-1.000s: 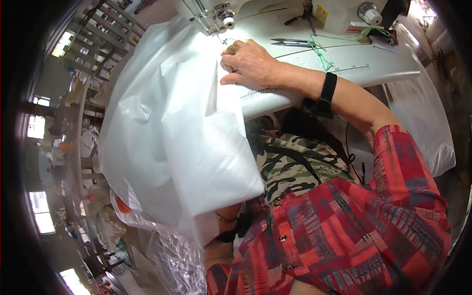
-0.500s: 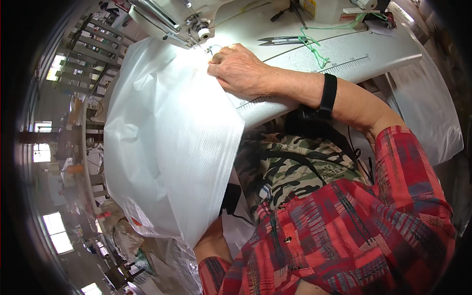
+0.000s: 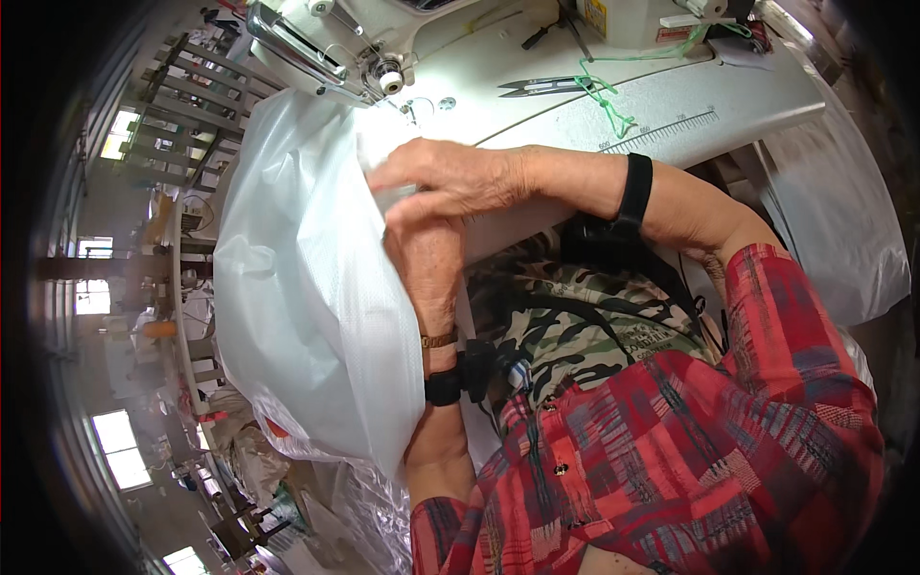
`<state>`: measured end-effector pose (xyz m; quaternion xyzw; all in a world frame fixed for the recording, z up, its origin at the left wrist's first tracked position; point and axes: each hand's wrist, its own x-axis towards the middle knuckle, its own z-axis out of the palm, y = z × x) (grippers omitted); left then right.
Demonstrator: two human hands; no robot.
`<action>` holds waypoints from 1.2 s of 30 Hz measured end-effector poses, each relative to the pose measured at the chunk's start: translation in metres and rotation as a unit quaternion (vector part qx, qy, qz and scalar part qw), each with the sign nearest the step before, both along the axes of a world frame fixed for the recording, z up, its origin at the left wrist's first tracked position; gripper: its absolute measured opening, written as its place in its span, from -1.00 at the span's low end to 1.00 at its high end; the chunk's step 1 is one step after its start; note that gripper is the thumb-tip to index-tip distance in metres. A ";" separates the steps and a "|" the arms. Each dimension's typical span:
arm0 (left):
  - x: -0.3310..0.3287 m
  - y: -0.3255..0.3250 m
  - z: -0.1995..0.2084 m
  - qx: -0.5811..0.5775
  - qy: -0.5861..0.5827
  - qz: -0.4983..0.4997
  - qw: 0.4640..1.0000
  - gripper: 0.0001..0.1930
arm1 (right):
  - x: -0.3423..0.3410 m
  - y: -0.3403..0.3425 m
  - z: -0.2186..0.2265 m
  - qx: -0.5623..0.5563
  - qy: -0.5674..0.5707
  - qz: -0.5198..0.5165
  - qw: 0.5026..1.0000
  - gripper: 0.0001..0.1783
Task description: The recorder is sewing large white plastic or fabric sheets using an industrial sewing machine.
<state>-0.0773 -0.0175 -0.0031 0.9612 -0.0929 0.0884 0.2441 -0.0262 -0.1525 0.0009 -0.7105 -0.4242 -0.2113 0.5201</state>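
Observation:
A large white woven plastic sheet (image 3: 335, 316) hangs bulging to the left, its upper part by the sewing machine's needle area. At its near-right edge, my right hand (image 3: 455, 179) is bent over with the fingertips closed on the plastic, slightly blurred. Just beneath it, my left hand (image 3: 428, 261) reaches up along the same edge. The sheet and my right hand hide the left fingers. The lit head of the sewing machine (image 3: 374, 72) stands beyond both hands, its needle area apart from them.
Thread snips (image 3: 546, 87) and a tangle of green cord (image 3: 604, 103) lie on the machine bed (image 3: 747, 96), which carries a printed ruler scale. Clear plastic (image 3: 843, 240) hangs at the right. A slatted rack (image 3: 196, 110) stands at the far left.
My right hand has drawn back from the needle area toward me. My left hand has come up from behind the sheet to meet it. The sheet's near edge has folded back leftward.

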 end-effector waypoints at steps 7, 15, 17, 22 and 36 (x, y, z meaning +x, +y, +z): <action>0.013 0.000 0.003 0.269 -0.359 -0.117 0.886 -0.78 | 0.001 -0.017 0.010 0.004 0.220 -0.200 0.955 -0.66; 0.048 0.002 -0.002 0.186 -0.277 -0.120 0.935 -0.85 | 0.005 -0.015 -0.004 -0.321 0.072 -0.301 0.895 -0.73; 0.055 0.001 0.001 0.192 -0.303 -0.124 0.925 -0.85 | 0.007 -0.015 -0.007 -0.308 0.074 -0.305 0.898 -0.73; 0.066 0.005 0.002 0.189 -0.301 -0.094 0.930 -0.85 | 0.006 -0.013 -0.007 -0.264 0.108 -0.312 0.906 -0.72; -0.006 0.027 0.031 0.326 -0.272 -0.176 0.888 -0.71 | -0.013 -0.011 0.006 -0.347 0.076 -0.313 0.881 -0.75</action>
